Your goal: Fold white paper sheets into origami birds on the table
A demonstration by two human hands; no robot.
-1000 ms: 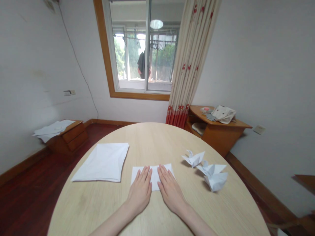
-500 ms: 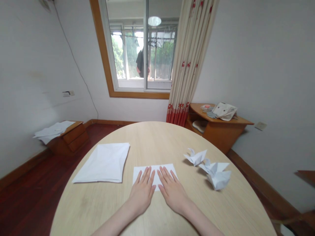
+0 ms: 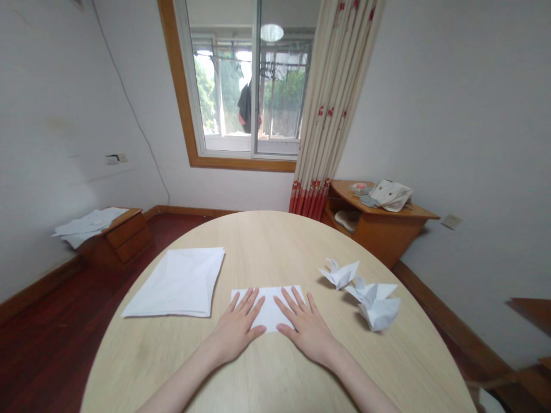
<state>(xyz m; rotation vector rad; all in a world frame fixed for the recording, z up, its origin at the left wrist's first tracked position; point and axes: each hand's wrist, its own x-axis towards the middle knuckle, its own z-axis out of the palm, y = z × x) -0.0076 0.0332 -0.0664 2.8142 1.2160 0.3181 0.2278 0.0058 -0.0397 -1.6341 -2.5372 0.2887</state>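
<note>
White paper [image 3: 268, 312] lies flat on the round table [image 3: 267, 376], right under the fingers of both hands, with its long side going left to right. The left hand [image 3: 235, 331] covers its left end and the right hand [image 3: 311, 330] its right end, so neither is nearer. Both are palm down, fingers spread wide (like two little fans), thumbs pointing in. They rest on it and grip nothing.

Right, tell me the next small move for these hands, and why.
Probably slide the left hand and right hand slightly outward, smoothing the white sheet: both lie palm-down over it, fingers spread, its middle showing between them.
</note>
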